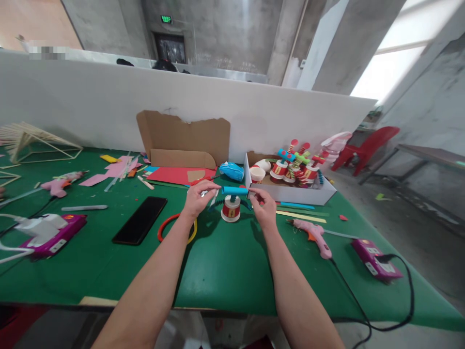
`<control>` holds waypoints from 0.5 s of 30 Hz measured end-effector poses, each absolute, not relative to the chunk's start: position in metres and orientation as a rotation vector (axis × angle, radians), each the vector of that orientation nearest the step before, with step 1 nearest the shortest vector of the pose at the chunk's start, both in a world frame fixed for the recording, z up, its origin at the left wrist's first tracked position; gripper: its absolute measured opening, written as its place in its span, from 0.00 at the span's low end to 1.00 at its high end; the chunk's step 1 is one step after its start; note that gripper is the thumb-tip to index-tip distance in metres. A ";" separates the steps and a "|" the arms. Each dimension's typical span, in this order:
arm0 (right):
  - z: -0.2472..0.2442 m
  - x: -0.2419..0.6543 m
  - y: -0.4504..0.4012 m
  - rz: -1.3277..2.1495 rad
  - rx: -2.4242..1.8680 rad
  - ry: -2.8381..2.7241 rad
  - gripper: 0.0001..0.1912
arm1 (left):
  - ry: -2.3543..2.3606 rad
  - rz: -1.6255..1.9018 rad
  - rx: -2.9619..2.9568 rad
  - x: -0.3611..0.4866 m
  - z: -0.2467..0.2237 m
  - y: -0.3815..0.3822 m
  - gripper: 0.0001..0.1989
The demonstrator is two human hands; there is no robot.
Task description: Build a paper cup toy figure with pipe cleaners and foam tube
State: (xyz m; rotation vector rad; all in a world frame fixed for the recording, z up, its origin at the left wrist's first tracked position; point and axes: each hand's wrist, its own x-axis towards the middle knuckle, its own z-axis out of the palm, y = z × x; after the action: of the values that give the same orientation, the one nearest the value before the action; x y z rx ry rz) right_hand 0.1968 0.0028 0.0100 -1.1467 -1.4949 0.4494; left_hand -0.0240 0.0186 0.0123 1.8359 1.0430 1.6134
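Observation:
A small figure made from a red and white paper cup stands upside down on the table in front of me, with dark folded-paper arms at its sides. Across its top lies a blue paper tube. My left hand is closed in a pinch at the tube's left end. At the right end, the fingers of my right hand pinch together as well. The fingertips partly hide both tube ends. A red and yellow ring lies under my left forearm.
A white box at the right holds several similar cup figures. A pink glue gun and a purple power strip with a cable lie right. Leftward are a black phone, another glue gun and paper scraps. Cardboard stands behind.

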 end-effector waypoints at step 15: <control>-0.005 0.191 0.013 0.706 -1.029 -1.547 0.25 | 1.121 1.538 2.027 -0.006 0.015 0.013 0.17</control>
State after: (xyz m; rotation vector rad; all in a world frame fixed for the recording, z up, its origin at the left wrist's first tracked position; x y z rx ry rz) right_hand 0.1913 0.0128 -0.0053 -1.0293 -1.5466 0.7062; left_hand -0.0063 0.0127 0.0152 2.0269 1.1207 1.5378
